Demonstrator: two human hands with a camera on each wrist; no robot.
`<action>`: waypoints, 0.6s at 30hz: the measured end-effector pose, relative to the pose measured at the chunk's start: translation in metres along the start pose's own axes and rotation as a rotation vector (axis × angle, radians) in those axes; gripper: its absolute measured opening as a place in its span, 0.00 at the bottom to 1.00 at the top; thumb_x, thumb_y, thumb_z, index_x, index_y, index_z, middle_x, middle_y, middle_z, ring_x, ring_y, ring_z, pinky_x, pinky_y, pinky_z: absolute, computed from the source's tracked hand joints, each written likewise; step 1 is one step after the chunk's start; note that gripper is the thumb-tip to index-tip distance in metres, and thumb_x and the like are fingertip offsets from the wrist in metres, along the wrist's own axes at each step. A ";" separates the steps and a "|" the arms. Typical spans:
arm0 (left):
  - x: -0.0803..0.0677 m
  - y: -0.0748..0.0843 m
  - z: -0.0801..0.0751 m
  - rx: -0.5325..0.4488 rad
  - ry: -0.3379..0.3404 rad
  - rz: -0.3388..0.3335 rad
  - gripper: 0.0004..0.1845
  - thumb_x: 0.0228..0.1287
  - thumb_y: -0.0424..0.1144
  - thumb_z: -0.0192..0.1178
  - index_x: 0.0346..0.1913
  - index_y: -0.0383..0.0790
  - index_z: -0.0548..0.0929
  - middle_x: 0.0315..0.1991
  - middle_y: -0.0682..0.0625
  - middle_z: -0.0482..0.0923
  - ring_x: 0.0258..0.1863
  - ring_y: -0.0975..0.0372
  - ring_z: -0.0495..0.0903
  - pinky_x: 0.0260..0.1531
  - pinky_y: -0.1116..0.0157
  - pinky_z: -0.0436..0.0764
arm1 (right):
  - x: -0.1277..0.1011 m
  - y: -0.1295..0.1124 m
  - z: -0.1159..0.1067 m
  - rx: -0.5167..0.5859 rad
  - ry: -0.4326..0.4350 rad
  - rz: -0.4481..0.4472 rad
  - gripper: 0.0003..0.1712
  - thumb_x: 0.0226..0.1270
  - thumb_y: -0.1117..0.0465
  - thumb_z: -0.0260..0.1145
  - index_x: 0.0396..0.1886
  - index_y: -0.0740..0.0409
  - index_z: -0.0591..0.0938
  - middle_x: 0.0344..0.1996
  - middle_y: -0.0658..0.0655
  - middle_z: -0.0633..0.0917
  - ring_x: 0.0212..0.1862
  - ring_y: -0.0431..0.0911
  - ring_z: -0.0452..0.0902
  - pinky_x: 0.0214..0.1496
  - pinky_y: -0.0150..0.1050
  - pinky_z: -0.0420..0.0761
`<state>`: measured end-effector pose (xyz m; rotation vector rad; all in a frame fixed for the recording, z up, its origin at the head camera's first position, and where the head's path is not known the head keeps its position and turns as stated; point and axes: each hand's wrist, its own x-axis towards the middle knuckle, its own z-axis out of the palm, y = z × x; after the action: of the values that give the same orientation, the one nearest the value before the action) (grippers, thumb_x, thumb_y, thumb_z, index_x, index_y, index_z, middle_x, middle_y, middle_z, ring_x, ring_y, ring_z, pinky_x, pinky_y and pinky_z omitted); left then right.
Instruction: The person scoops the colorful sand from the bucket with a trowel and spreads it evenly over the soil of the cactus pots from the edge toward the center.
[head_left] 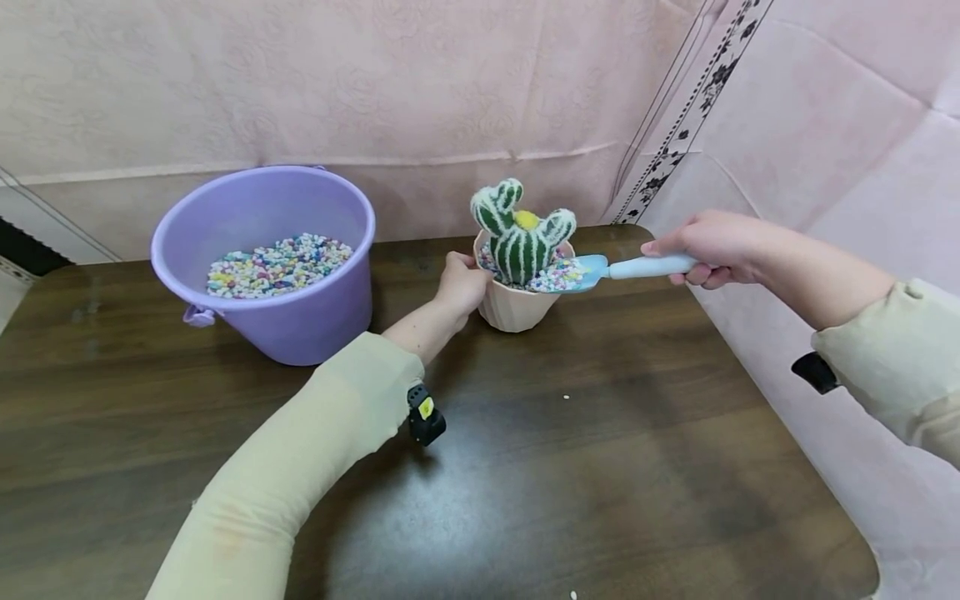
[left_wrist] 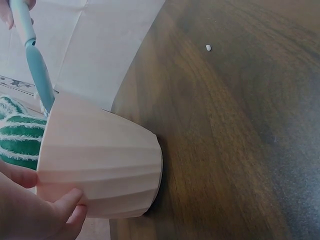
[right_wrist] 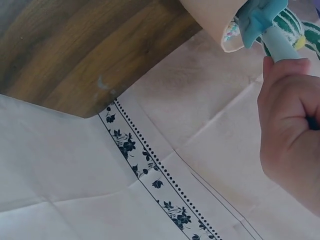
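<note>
On the dark wood-grain surface [head_left: 600, 467], at twelve o'clock from you, stands a ribbed pale pink plastic flowerpot [head_left: 516, 308]. A green-and-white striped toy cactus with a yellow top [head_left: 522, 231] rises upright from it, bedded in small multicoloured pebbles [head_left: 558, 277] that fill the pot to its rim.

Your left hand [head_left: 462, 283] grips the pot at its nine o'clock side, fingers curled round the wall and rim; in the left wrist view the thumb and fingertips [left_wrist: 65, 202] press against the ribbed side. Your right hand [head_left: 712, 248] reaches in from three o'clock, clenched round the handle of a light blue plastic trowel [head_left: 626, 268]. The trowel lies roughly level, its blade resting over the pot's three o'clock rim, touching the pebbles just beside the cactus.

At ten o'clock from the pot, well apart from it, sits a round lilac plastic bucket [head_left: 277, 321], part-filled with the same coloured pebbles. One stray white pebble [head_left: 566, 397] lies on the surface at six o'clock from the pot. Pale pink cloth [head_left: 375, 92] hangs behind the surface and covers the area to your right.
</note>
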<state>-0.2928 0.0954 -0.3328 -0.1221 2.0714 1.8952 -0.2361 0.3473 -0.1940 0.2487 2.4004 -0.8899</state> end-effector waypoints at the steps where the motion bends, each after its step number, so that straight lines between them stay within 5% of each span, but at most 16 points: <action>1: 0.000 0.000 0.000 0.002 0.000 -0.001 0.20 0.68 0.31 0.48 0.60 0.34 0.57 0.60 0.38 0.62 0.62 0.53 0.65 0.65 0.58 0.67 | 0.000 -0.002 0.001 0.001 -0.006 -0.004 0.16 0.69 0.51 0.55 0.39 0.60 0.75 0.15 0.48 0.74 0.14 0.34 0.55 0.16 0.24 0.54; 18: -0.002 0.001 0.001 0.014 0.016 0.009 0.20 0.66 0.30 0.48 0.59 0.33 0.57 0.60 0.38 0.62 0.62 0.52 0.65 0.65 0.58 0.67 | 0.000 -0.034 -0.002 -0.111 -0.163 -0.020 0.13 0.69 0.57 0.51 0.41 0.63 0.71 0.15 0.48 0.73 0.13 0.34 0.54 0.16 0.24 0.54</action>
<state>-0.2913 0.0959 -0.3318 -0.1256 2.0987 1.8910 -0.2490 0.3230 -0.1739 0.1058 2.2954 -0.7520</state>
